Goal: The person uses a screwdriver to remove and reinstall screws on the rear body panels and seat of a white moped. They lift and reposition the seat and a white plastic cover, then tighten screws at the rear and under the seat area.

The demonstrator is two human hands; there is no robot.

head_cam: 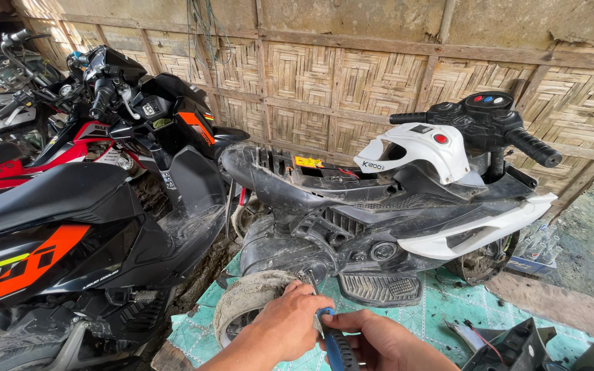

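Left hand [290, 326] pressed against the dusty rear wheel [245, 302] of the toy motorcycle [379, 199], fingers curled together around a thin metal shaft. Right hand [379, 343] clamped on a blue-and-black screwdriver handle [333, 343] — just beside the wheel, low over the green floor mat [448, 306].

That little toy motorbike [379, 206] in front of you is all moulded plastic, glossy white on the fairing and a dull, dusty black everywhere else, and its rear wheel [245, 302] is hard plastic caked in rough grey dirt. The screwdriver [333, 343] you've got has a smooth blue-and-black plastic handle. Behind it the wall [352, 82] is matt woven bamboo, and the big motorcycle [63, 233] shows shiny black and orange panels.
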